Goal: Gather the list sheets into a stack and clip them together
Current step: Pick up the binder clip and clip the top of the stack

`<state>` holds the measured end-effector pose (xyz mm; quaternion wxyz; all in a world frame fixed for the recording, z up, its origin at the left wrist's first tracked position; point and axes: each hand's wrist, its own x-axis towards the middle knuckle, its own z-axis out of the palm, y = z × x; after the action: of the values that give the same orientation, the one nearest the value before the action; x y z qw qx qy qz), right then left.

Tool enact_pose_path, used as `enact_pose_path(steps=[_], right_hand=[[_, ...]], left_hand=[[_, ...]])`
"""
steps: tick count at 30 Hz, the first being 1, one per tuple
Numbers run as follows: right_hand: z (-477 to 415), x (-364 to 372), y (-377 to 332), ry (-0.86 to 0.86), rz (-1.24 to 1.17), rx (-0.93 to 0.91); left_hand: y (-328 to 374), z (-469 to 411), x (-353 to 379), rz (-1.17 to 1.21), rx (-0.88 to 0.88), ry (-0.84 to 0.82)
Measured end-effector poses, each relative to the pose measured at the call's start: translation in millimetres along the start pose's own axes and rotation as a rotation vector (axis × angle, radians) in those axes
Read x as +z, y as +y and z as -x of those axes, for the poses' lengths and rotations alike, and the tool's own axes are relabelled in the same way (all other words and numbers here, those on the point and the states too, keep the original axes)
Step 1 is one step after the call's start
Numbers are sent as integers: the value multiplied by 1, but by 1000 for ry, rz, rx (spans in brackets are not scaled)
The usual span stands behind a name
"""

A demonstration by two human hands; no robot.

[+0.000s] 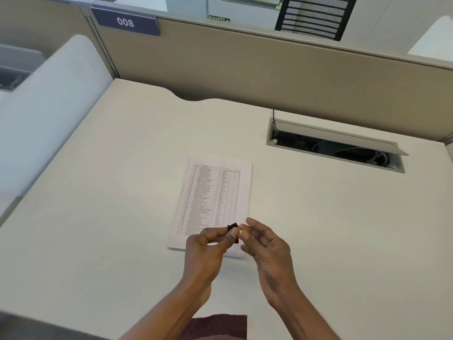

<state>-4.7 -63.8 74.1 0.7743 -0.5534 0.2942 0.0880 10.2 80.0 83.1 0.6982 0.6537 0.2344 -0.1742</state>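
A stack of printed list sheets (215,197) lies flat in the middle of the white desk (110,192), with its long side running away from me. Just above its near edge I hold a small black binder clip (232,230). My left hand (208,251) pinches the clip's black body between thumb and fingers. My right hand (266,246) touches the clip's silver wire handle with its thumb and forefinger, the other fingers spread. Both hands hide the sheets' near right corner.
An open cable hatch (335,146) with wires inside is sunk into the desk at the back right. Beige partition walls (245,69) close off the back, and a white panel (49,114) stands at the left.
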Motion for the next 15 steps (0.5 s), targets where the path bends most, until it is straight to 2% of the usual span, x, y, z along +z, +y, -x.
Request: enact_pose_path(steps=[4, 15], right_hand=[[-10, 5, -6, -79, 50, -41], [-96, 27, -18, 1, 168, -63]], left_hand=[[2, -6, -3, 65, -36, 26], [20, -65, -33, -30, -10, 267]])
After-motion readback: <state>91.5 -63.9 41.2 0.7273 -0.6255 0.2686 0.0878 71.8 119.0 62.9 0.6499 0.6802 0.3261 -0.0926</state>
